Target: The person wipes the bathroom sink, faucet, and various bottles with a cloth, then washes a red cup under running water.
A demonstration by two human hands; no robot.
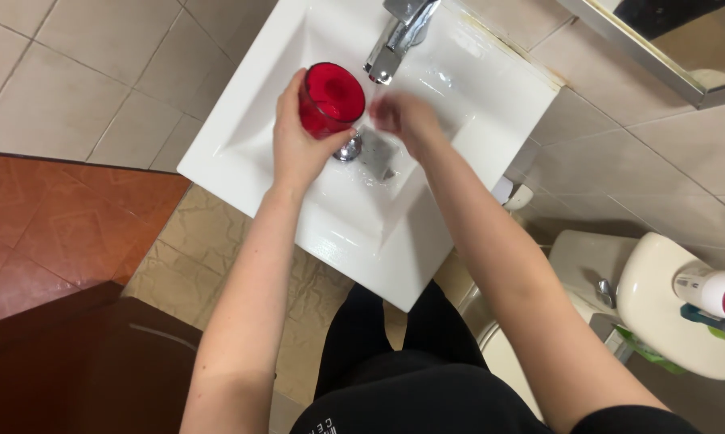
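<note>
A white bottle (710, 291) with a red round end lies on its side at about four o'clock, near the right edge of the view, resting on the white toilet tank (660, 321). Just below it sits a teal package (712, 321), and a green package (648, 347) pokes out under the tank's rim. Neither one's shape shows clearly.

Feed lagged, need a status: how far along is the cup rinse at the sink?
Done: cup is at the sink, gripped by the left hand. In hand: right hand blurs under the tap, where water seems to run. Left: cup tilts sideways beside the stream, not under it.
</note>
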